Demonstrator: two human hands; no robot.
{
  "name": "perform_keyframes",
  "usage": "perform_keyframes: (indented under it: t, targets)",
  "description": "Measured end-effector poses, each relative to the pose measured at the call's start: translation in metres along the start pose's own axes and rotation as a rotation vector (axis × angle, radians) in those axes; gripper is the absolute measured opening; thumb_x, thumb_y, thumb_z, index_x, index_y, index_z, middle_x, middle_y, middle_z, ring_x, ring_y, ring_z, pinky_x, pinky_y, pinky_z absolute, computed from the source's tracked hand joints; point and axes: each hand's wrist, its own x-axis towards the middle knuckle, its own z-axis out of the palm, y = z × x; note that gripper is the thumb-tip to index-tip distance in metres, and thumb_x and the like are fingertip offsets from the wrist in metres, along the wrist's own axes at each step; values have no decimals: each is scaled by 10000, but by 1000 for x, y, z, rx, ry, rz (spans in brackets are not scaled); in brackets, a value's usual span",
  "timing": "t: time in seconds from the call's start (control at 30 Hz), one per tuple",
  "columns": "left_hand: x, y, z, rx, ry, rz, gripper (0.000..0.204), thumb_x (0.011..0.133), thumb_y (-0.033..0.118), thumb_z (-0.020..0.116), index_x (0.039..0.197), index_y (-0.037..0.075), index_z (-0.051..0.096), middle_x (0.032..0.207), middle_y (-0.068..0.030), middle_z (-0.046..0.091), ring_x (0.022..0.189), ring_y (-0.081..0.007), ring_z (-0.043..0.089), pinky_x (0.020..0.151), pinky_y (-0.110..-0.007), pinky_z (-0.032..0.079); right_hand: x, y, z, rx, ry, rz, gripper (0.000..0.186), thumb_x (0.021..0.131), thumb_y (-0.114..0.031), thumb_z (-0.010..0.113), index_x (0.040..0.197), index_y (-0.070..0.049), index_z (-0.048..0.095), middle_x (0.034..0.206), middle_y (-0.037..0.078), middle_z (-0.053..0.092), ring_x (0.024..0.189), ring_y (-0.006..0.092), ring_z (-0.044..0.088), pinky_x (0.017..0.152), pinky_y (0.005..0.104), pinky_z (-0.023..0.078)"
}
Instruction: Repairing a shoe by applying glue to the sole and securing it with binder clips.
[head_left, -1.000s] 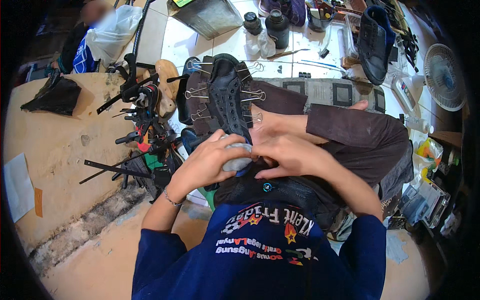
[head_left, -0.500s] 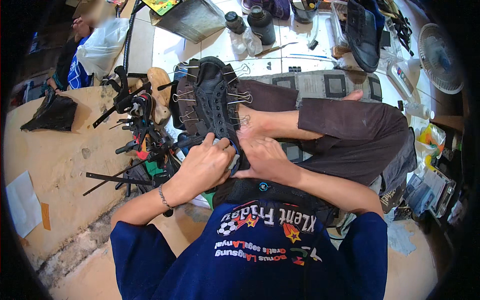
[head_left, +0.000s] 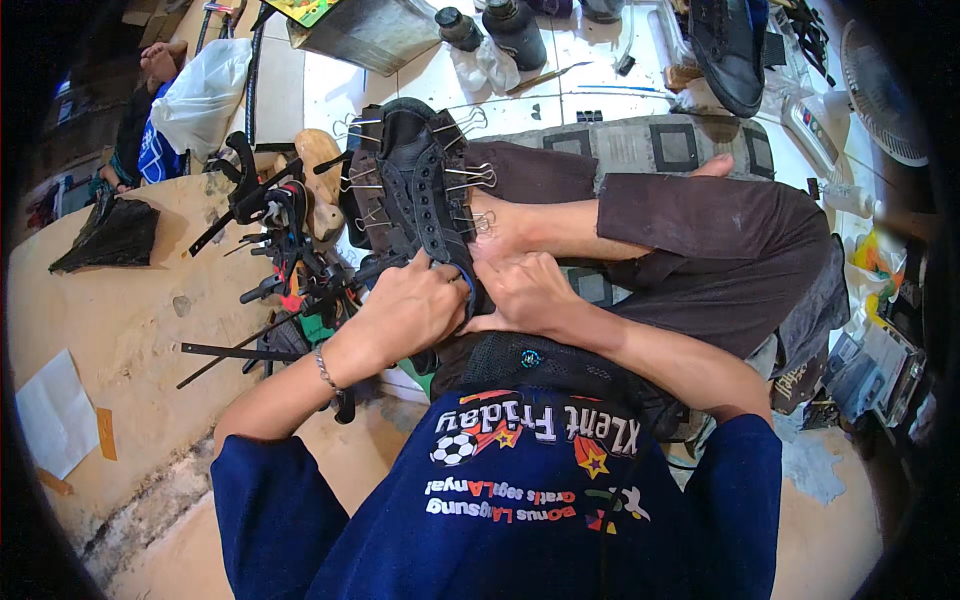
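A black lace-up shoe (head_left: pixel 408 190) without laces lies in front of me, toe pointing away. Several binder clips (head_left: pixel 470 178) with silver wire handles line both sides of its edge. My left hand (head_left: pixel 420 305) is closed on the heel end, its fingers bent into the shoe's opening beside the blue lining. Against the right side of the heel, my right hand (head_left: pixel 525 292) is closed too, fingers curled and thumb reaching toward the heel's back. The palm sides of both hands are hidden.
Dark tools and straps (head_left: pixel 290 235) crowd the left of the shoe, beside a wooden shoe form (head_left: pixel 318 160). Dark bottles (head_left: pixel 513 35) stand beyond it. Another black shoe (head_left: pixel 725 55) and a fan (head_left: pixel 882 95) are at the far right. Someone's bare foot shows at upper left.
My right hand's fingers have curled more tightly at the heel. My left hand has turned slightly, its fingers pressing deeper at the opening. The whole view has shifted a little.
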Motion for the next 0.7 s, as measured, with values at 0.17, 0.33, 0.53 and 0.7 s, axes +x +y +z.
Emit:
perform_keyframes:
  t: [0.17,0.33,0.53,0.7]
  targets:
    - [11,9,16,108,121,-92,144,774,179,665,738,40,669,803,-95,670,881,-320,640,645,-375,565,2,2,-5,0,-154,65,813,672,-595,752,1144,45,579,726,162,658,649,342,664,551,429,506]
    - [-7,17,3,34,65,-139,290,765,247,704,917,6,650,942,-139,654,938,-349,612,729,-378,560,8,-2,-16,4,-308,190,696,685,-602,748,1046,-28,593,729,183,662,695,362,678,593,458,519]
    - [-24,20,1,-137,212,-118,739,623,193,859,1240,-1,501,1262,-176,507,1064,-392,538,885,-427,510,13,1,-17,44,-349,202,666,715,-648,706,1021,-68,589,703,177,661,689,370,678,609,462,528]
    - [-3,13,12,-11,136,-132,486,617,147,843,968,-2,541,1015,-154,602,992,-374,561,848,-442,507,11,2,-13,-6,-299,169,626,712,-596,740,983,-54,584,675,160,661,652,349,683,571,447,531]
